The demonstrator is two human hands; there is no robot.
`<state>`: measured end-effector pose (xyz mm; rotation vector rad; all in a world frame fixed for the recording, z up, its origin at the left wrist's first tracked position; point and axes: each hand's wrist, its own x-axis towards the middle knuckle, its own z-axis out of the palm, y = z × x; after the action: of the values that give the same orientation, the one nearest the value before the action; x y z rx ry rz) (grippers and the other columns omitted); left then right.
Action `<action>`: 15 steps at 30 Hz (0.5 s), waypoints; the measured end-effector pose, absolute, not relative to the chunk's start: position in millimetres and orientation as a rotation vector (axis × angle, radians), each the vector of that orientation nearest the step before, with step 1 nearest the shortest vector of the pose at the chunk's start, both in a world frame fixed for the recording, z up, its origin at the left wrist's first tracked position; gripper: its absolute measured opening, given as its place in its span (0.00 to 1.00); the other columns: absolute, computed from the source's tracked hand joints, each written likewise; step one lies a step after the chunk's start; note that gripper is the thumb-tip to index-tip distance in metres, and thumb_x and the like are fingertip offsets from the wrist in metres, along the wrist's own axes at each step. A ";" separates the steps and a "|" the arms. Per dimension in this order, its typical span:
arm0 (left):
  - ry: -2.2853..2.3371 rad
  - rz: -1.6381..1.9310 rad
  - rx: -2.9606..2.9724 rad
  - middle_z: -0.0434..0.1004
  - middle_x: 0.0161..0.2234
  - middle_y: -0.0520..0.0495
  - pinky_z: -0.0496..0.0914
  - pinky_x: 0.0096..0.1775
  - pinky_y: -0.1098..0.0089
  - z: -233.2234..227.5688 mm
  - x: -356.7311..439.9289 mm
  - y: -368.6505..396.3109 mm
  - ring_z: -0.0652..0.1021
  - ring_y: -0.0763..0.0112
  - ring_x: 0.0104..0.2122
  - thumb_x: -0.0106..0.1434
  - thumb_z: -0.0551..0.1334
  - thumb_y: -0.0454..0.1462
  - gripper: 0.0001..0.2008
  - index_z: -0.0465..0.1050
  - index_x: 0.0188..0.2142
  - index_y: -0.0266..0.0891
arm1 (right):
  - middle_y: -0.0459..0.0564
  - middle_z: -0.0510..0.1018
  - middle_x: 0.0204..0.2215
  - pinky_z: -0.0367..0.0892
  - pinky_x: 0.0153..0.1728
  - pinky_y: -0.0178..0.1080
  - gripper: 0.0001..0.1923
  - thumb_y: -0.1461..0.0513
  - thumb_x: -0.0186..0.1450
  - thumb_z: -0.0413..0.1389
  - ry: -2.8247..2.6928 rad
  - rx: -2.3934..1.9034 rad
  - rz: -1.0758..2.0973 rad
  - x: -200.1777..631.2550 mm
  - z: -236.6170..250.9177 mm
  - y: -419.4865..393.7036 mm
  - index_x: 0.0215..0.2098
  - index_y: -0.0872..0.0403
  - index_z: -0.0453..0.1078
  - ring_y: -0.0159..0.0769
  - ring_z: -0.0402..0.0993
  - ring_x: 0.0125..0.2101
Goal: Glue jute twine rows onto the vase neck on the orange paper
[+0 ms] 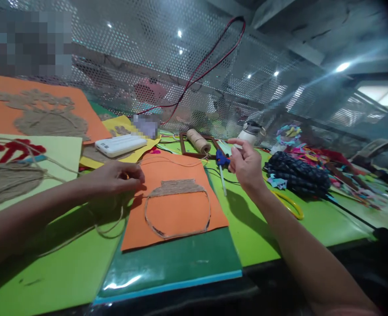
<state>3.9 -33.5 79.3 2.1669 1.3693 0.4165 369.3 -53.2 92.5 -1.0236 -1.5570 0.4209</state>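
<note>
the left hand [119, 177] lies low on the table, fingers curled together and pinching jute twine [167, 163] at the left edge of an orange sheet [177, 215]; what exactly sits between the fingertips is hidden under the knuckles. the right hand [246, 164] is raised above the table past the sheet's far right corner, thumb and fingers pressed on a small pale thing that is too blurred to name. the orange sheet lies near the table's front edge on a dark green mat [180, 263], and a pot-shaped outline of twine [177, 210] is laid on it, the top band filled in, the rest only a thin loop. loose twine [81, 232] trails off the sheet's left side over the green table [312, 219] and runs out under the left forearm. a blue glue gun [222, 164] lies just beyond the sheet's far right corner, partly covered by the right hand. behind it a spool of twine [197, 140] rests on a brown frame [189, 147]. toward the far left corner lie a white power bank [120, 145] and more sheets with twine figures, cut off by the picture's edge. a dark patterned cloth [295, 175] and coloured scraps crowd the right side, too smeared to sort.
</note>
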 end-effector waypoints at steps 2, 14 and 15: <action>1.443 0.575 2.167 0.83 0.34 0.49 0.69 0.42 0.68 79.6 3.9 -33.9 0.78 0.64 0.38 0.59 0.62 0.48 0.15 0.79 0.34 0.40 | 0.38 0.61 0.24 0.66 0.24 0.38 0.20 0.52 0.70 0.56 -1.538 -0.966 0.335 367.7 98.5 -53.6 0.57 0.48 0.66 0.31 0.62 0.20; 1.651 0.869 2.116 0.84 0.35 0.54 0.66 0.43 0.74 72.8 -10.5 -19.0 0.77 0.66 0.40 0.60 0.63 0.55 0.20 0.80 0.37 0.42 | 0.40 0.70 0.17 0.59 0.16 0.34 0.24 0.43 0.57 0.70 -1.535 -0.980 0.632 347.4 95.1 -67.0 0.25 0.51 0.69 0.27 0.63 0.15; 1.687 0.881 2.111 0.83 0.34 0.55 0.66 0.42 0.74 73.4 -12.3 -18.0 0.77 0.66 0.39 0.60 0.63 0.55 0.19 0.80 0.37 0.43 | 0.40 0.70 0.16 0.58 0.15 0.33 0.25 0.43 0.57 0.70 -1.540 -0.979 0.656 346.2 93.9 -66.4 0.24 0.51 0.69 0.27 0.62 0.15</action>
<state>-12.3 -18.0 73.4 2.1106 1.6873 0.8808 346.2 -66.4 93.9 -0.9786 -1.5400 0.6559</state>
